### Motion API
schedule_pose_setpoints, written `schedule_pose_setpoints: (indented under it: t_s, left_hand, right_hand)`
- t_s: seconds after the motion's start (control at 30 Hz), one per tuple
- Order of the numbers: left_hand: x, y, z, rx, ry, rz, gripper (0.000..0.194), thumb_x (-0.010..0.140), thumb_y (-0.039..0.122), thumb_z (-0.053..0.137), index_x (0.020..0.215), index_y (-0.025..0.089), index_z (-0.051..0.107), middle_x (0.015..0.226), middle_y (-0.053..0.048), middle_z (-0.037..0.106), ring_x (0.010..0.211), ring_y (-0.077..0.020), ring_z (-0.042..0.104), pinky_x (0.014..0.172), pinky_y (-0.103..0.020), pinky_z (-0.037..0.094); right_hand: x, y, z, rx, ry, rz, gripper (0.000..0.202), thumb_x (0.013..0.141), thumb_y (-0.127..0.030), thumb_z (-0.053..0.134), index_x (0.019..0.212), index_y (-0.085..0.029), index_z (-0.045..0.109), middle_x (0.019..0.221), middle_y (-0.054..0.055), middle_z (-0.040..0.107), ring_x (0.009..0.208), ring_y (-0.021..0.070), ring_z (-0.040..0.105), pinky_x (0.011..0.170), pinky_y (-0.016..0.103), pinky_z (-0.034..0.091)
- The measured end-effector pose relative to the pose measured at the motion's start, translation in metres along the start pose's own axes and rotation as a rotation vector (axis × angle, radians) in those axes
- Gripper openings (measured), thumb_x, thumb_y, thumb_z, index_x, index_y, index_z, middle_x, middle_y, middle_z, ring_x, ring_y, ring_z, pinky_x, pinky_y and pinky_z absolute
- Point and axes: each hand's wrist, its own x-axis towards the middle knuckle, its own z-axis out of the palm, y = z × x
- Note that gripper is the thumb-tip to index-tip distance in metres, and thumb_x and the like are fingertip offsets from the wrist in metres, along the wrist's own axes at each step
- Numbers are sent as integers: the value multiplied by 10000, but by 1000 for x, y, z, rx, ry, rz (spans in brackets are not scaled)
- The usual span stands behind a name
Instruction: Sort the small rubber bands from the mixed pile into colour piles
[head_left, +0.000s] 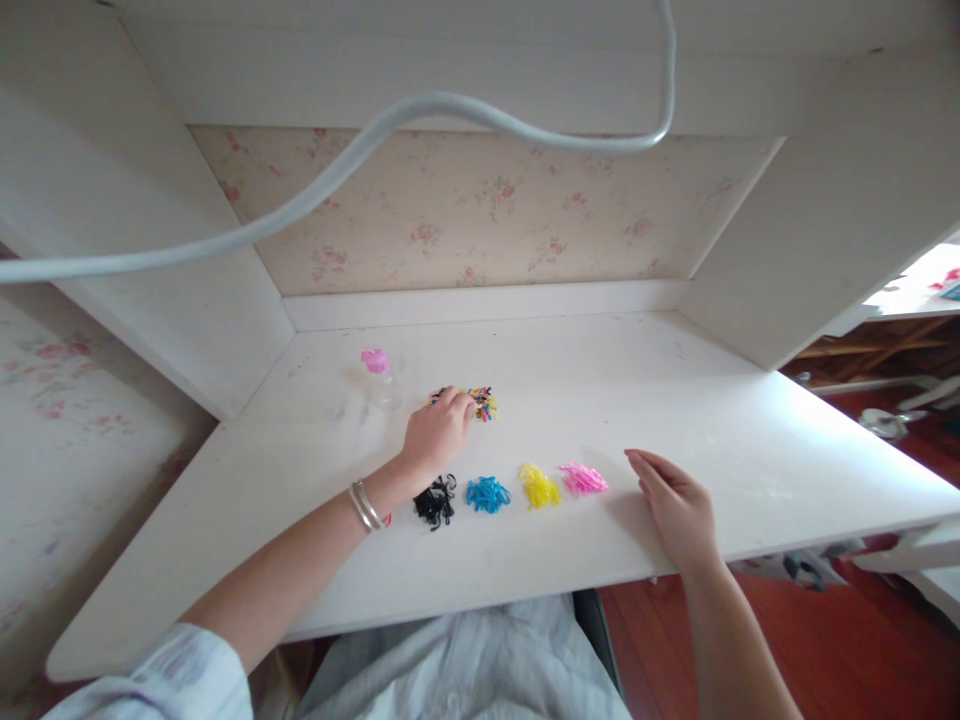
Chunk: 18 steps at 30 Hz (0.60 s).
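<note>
My left hand (439,430) reaches over a mixed pile of small coloured rubber bands (484,402), its fingers curled down into the near left part. What the fingertips pinch is hidden. Closer to me, sorted piles lie in a row: black rubber bands (435,502) below my left wrist, blue rubber bands (488,494), yellow rubber bands (540,487) and pink rubber bands (583,479). A bit of red (387,520) shows beside the bracelet, mostly covered by my forearm. My right hand (679,505) hovers right of the pink pile, fingers pressed together; anything inside them is out of sight.
A pink piece (375,360), with something clear beside it, sits on the white desk (600,370) at the back left. Side panels and a papered back wall (480,220) enclose the desk. A white cable (450,105) crosses above. The front edge is near my lap.
</note>
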Motion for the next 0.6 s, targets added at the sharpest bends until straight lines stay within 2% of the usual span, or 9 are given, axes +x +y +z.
schedule_pose_setpoints:
  t_s: [0.17,0.3,0.47,0.6]
  left_hand:
    - [-7,32,13,-105,-105,170,304,934,356,366,954,256,652,1009,-4,641,911,-141,608,805,-239,446]
    - [-9,49,27,-159,-179,244,288,903,334,408,897,267,688,955,9,667,844,-137,624,773,-240,458]
    - [-8,54,31,-177,-229,264,259,842,303,472,795,251,721,858,-14,687,752,-158,627,694,-262,462]
    - [-5,43,12,-215,-191,249,261,847,291,469,769,236,711,822,-17,684,754,-148,615,701,-247,449]
  right_hand:
    - [2,4,1,22,13,-39,466,679,-524,658,971,-168,728,922,83,705,775,186,599,639,271,450]
    - [2,4,1,6,3,-38,458,691,-518,652,981,-171,724,919,80,703,768,180,590,645,275,447]
    - [0,1,1,17,2,-1,435,689,-509,666,969,-183,726,915,66,700,756,165,578,644,263,436]
    - [0,1,0,24,0,-4,435,691,-509,667,968,-179,725,910,60,694,738,152,566,627,246,429]
